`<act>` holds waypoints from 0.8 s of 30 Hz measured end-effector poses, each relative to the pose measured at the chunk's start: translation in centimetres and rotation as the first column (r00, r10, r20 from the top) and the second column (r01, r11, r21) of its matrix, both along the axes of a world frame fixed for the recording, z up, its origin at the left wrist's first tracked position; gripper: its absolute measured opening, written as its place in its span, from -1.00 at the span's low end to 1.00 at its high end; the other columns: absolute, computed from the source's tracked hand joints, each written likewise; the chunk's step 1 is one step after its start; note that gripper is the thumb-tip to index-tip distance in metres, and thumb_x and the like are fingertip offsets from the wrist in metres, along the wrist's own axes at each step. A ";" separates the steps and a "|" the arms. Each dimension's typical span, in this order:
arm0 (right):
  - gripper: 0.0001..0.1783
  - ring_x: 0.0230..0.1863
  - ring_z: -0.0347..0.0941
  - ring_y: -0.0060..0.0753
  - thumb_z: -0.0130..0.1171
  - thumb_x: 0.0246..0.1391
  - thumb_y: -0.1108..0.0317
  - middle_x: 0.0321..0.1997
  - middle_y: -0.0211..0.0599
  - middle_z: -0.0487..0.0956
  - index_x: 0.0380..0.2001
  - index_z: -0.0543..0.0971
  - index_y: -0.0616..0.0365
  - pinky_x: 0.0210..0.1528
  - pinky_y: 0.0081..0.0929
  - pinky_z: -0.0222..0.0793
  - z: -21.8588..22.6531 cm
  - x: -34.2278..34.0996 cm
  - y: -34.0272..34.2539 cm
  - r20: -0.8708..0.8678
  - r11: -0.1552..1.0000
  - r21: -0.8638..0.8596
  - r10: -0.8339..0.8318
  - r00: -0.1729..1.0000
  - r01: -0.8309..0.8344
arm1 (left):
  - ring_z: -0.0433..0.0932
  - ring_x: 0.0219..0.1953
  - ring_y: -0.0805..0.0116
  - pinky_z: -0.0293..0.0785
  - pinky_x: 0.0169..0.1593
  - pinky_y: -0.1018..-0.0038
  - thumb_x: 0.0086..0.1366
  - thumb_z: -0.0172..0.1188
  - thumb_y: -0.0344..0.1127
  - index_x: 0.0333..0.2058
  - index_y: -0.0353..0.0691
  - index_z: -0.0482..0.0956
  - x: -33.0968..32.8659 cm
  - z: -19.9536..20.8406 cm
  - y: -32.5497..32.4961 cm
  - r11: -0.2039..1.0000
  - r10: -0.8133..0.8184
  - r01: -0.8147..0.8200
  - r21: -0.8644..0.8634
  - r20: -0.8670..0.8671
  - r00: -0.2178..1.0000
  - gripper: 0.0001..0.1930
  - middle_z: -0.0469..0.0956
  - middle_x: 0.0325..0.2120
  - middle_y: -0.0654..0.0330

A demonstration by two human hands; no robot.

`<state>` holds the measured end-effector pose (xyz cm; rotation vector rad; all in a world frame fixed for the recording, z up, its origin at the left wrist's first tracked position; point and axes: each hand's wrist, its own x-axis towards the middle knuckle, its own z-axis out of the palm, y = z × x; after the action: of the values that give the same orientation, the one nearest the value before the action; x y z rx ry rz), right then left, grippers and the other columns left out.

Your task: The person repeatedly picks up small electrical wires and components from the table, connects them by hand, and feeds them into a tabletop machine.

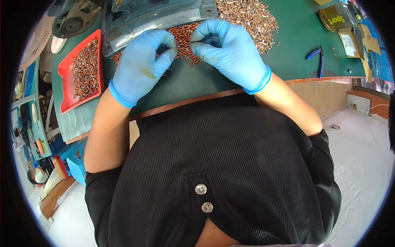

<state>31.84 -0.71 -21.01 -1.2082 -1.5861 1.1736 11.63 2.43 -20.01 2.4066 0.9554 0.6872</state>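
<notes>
Both my hands wear light blue gloves and reach over the near side of a green-topped table [193,82]. My left hand [144,61] is closed in a pinch, thumb against the fingertips. My right hand [230,51] pinches in the same way a short gap to the right. Anything between either set of fingertips is hidden or too small to make out. Between and behind the hands lies a heap of small orange-red, metal-tipped parts [185,41]. Beyond my right hand spreads a larger pile of small copper and silvery parts [251,20].
A worn grey metal machine base [160,18] stands just behind the hands. At the left, a red tray [65,88] holds many small mixed parts [85,70]. Blue-handled cutters [320,61] lie at the right, with a dark yellowish bottle [335,18] and cardboard pieces [366,41] farther off.
</notes>
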 end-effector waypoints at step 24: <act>-0.88 -0.46 0.38 -0.61 0.10 0.04 0.52 -0.48 -0.33 0.49 -0.32 0.45 0.33 -0.35 -0.66 0.33 5.6 -6.6 7.2 -0.465 0.984 -0.148 -0.162 0.870 0.104 | 0.51 -0.50 0.56 0.44 -0.38 0.62 0.15 0.21 -0.50 -0.35 -0.37 0.55 -1.2 4.2 3.6 0.898 0.425 -0.253 -0.360 0.560 0.711 -0.91 0.55 -0.51 0.23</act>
<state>25.23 6.44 -15.37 -0.9827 -1.0595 1.3631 10.44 6.00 -15.79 1.5840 1.1068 1.3114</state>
